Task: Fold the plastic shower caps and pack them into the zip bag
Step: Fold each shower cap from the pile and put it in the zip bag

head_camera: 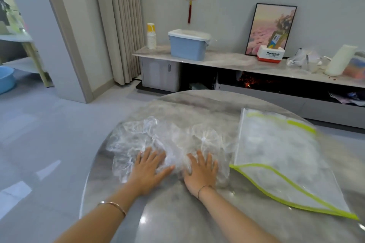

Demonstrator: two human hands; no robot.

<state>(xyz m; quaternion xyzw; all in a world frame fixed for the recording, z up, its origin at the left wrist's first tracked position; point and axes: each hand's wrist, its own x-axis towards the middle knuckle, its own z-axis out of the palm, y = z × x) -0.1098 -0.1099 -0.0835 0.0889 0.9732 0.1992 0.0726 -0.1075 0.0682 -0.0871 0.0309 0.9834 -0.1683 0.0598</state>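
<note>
— Where are the shower caps point(164, 140)?
— On the worktop point(177, 213), a crumpled clear heap stretched left to right, just left of the zip bag point(276, 154).
— The hands?
— The left hand point(150, 167) and right hand point(201, 171) press flat on it, fingers straight, slightly apart.
— The bag?
— It lies flat, its length running away from the person, a green-edged end nearest.

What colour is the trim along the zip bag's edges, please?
The zip bag's trim is lime green; head view.
</note>
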